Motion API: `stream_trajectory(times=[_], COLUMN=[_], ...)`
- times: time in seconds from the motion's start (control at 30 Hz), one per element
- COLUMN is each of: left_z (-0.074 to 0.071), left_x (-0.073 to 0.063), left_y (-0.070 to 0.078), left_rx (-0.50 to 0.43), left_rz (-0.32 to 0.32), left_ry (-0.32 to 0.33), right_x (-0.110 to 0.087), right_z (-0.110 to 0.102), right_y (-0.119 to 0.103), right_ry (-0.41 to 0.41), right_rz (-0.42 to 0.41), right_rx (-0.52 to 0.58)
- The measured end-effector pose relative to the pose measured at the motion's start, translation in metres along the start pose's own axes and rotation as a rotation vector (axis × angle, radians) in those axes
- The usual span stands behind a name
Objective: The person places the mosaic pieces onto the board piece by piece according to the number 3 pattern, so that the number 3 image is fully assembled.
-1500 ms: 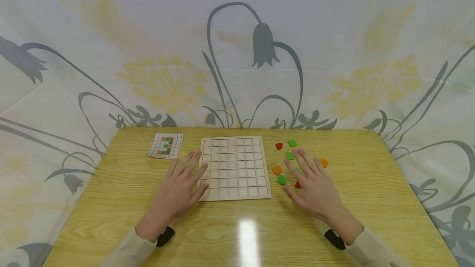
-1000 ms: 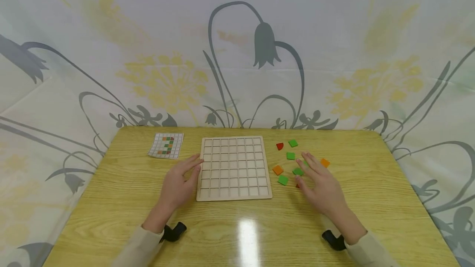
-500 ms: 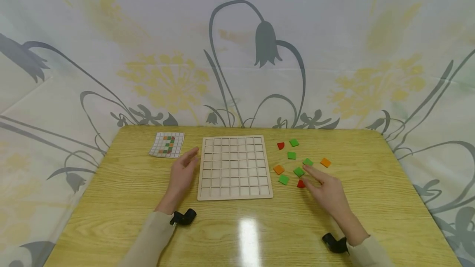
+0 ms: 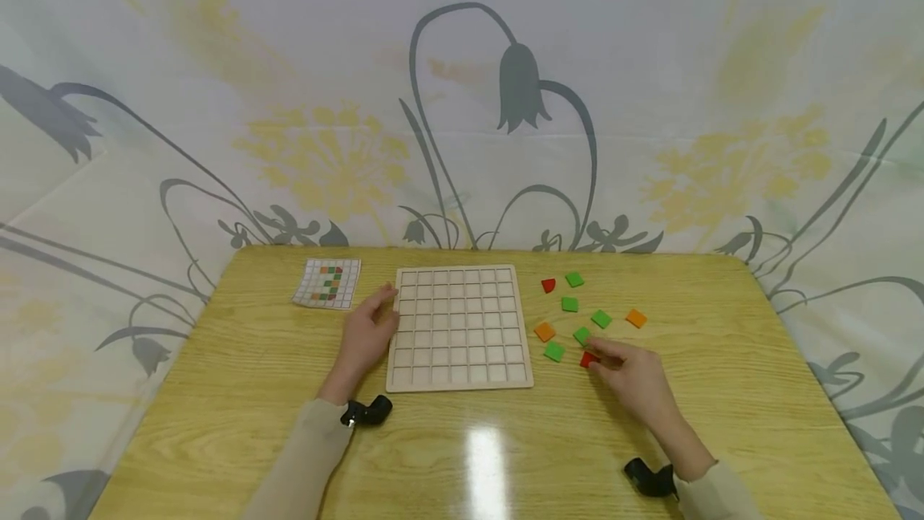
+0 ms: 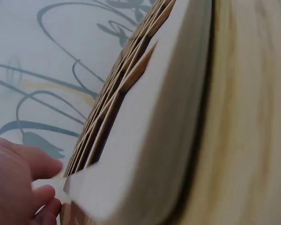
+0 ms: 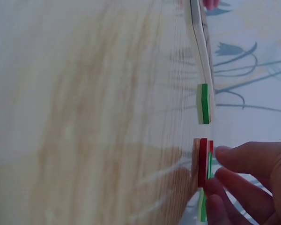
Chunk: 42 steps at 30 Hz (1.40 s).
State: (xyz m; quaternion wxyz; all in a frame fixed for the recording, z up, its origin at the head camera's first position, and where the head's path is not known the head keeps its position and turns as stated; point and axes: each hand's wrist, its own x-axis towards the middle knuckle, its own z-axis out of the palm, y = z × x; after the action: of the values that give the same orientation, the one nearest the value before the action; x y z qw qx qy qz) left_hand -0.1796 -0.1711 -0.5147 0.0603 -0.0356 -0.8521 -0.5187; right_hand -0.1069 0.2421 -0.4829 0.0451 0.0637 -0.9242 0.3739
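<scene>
One board [image 4: 459, 337], head view: left hand [image 4: 364, 339] rests relaxed at its nine o'clock edge; right hand [image 4: 637, 382] arches at a red piece [image 4: 586, 359], three o'clock. Left wrist: loose grip. Right wrist: narrow; whether pinching, I cannot tell.

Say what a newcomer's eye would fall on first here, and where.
Probably the red, green and orange pieces, scattered right of the pale gridded board, the right hand at the nearer red piece. The board is central, with the left hand beside its left edge. Behind, a big grey flower droops on the backdrop.
</scene>
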Motion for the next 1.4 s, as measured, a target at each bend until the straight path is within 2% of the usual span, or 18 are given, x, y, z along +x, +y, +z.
stream_trajectory(times=[0.1, 0.2, 0.37, 0.63, 0.83, 1.03, 1.23, 1.4], left_z=[0.003, 0.005, 0.008, 0.011, 0.012, 0.012, 0.009, 0.007], left_x=[-0.001, -0.003, -0.004, -0.004, -0.004, -0.004, -0.001, 0.001], left_y=[-0.002, -0.002, 0.0, 0.008, 0.015, 0.021, 0.026, 0.024], left_rx=[0.161, 0.255, 0.342, 0.447, 0.539, 0.593, 0.625, 0.65], left_rz=[0.109, 0.188, 0.22, 0.161, 0.09, 0.045, 0.026, 0.032], left_ry=[-0.048, -0.08, -0.101, -0.181, -0.275, -0.356, -0.397, -0.423], right_x=[0.0, 0.001, 0.003, 0.006, 0.007, 0.009, 0.014, 0.023], right_z=[0.0, 0.001, 0.002, 0.001, 0.0, -0.004, -0.004, 0.001], right_y=[0.0, 0.001, 0.003, 0.002, 0.0, -0.003, -0.005, -0.013], right_ry=[-0.038, -0.049, -0.045, -0.058, -0.074, -0.115, -0.145, -0.138], right_rz=[0.027, 0.021, -0.012, -0.051, -0.064, -0.072, -0.093, -0.081], right_rx=[-0.028, -0.053, -0.107, -0.162, -0.202, -0.215, -0.216, -0.145])
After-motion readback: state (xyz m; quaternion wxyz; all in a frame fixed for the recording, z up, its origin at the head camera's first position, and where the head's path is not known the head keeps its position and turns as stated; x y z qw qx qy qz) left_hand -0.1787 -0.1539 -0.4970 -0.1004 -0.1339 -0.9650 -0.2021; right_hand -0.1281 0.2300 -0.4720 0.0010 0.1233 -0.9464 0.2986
